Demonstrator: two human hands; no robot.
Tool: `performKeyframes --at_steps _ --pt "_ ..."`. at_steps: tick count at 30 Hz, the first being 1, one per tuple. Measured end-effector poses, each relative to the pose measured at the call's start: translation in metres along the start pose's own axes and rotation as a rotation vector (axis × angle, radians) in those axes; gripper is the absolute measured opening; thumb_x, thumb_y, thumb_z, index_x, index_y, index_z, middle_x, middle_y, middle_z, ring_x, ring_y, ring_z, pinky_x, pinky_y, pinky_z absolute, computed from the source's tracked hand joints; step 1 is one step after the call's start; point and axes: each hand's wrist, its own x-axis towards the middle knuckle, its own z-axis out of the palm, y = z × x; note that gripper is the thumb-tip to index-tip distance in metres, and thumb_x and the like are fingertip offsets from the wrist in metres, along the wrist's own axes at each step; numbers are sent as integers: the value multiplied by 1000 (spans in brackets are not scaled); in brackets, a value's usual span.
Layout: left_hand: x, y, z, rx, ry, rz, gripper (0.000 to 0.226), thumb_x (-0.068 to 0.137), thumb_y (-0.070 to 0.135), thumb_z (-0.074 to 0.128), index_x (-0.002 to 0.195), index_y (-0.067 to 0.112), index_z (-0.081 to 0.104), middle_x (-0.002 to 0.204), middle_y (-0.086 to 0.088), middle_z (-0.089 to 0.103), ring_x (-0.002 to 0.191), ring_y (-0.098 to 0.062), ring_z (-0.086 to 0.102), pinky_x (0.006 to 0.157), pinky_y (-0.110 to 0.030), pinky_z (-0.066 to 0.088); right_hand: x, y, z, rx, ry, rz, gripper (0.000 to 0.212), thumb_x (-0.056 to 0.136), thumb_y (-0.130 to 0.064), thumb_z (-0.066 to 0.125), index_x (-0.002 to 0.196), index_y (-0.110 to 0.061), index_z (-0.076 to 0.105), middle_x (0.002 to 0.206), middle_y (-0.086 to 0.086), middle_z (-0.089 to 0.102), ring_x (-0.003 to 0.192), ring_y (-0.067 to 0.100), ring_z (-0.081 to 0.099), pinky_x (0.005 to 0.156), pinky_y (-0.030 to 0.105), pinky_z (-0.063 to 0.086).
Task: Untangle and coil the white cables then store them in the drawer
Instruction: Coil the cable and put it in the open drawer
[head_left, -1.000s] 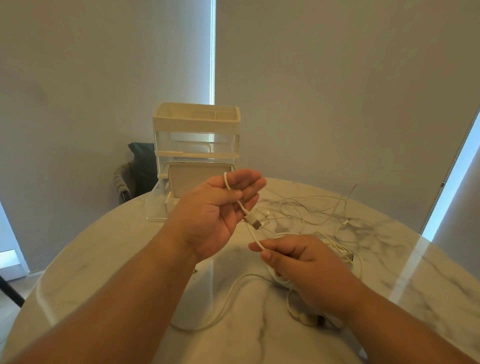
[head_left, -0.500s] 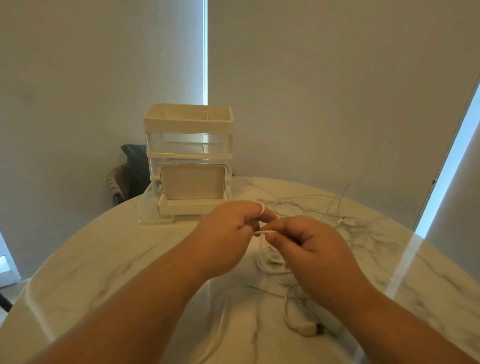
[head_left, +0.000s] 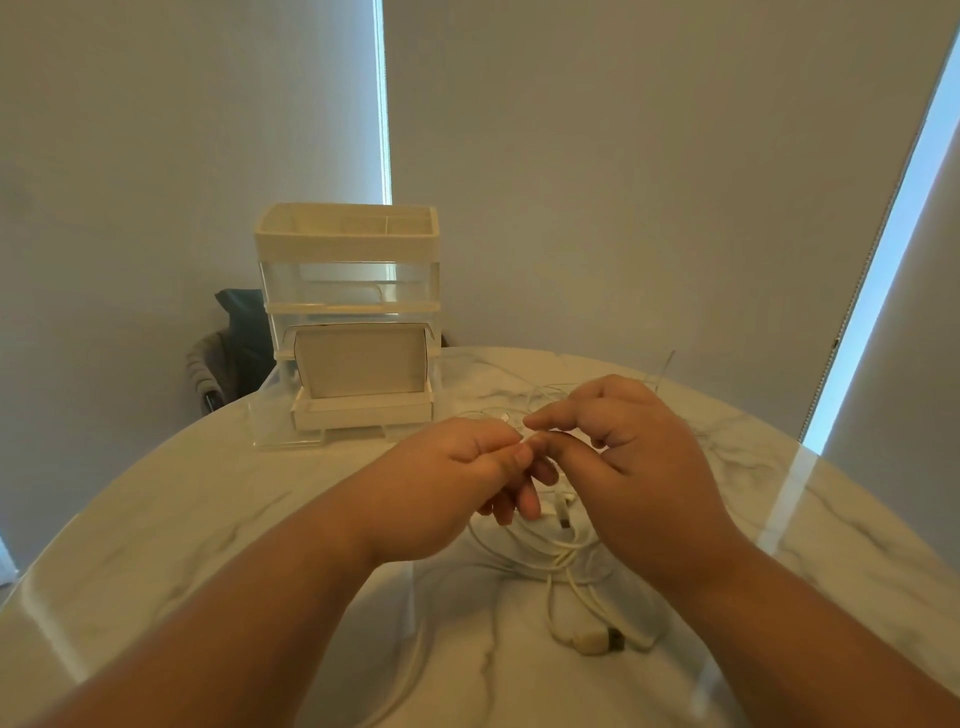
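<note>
White cables (head_left: 563, 553): lying tangled; likely light, limp.
Hold: near USB plug (head_left: 562, 515).
Left hand (head_left: 447, 467), right hand (head_left: 644, 457): pinching one strand.

- Bench (head_left: 218, 525): glossy white marble look, grey veins, reflective.
- Cables (head_left: 563, 564): smooth white plastic sheath.
- Organiser (head_left: 347, 244): matt cream plastic with clear glossy panels.

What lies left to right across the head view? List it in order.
Dark chair → drawer organizer → left hand → right hand, both pinching the white cable → bright window gap.
</note>
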Motion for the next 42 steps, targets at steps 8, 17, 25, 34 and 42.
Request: performKeyframes --at_steps 8,17,25,34,42 --pt "2 -6 1 -365 -69 -84 30 102 14 45 100 1 71 77 -9 70 60 -14 52 58 -24 43 2 9 -1 48 5 43 18 89 -15 72 96 -31 76 88 -21 68 97 -1 62 80 6 43" --pt "4 -5 -3 -643 117 -8 38 97 21 43 62 11 53 58 -4 23 59 -24 16 58 -35 19 2 23 2 651 -281 467 18 94 -15 62 93 -22 78 59 -2 54 57 14 53 65 35 47" --pt "4 -3 -15 -809 307 -7 43 101 21 35 60 13 43 56 -3 16 51 -17 16 60 -39 13 6 18 9 1031 3 693 12 99 -4 50 97 -10 60 62 3 37 46 12 32 44 28 37" --pt "3 8 -9 -1132 209 61 34 86 28 45 55 17 45 46 5 22 42 -11 21 49 -28 27 2 16 12 763 14 748 9 94 -11 65 90 -15 72 66 2 61 41 12 35 37 21 27" --pt "-1 14 -15 -1267 217 137 25 93 21 42 79 12 59 55 5 37 47 -9 34 52 -25 38 -8 3 20 454 -92 573 22 90 -13 71 95 -34 78 85 -22 75 78 -8 67 61 4 46"
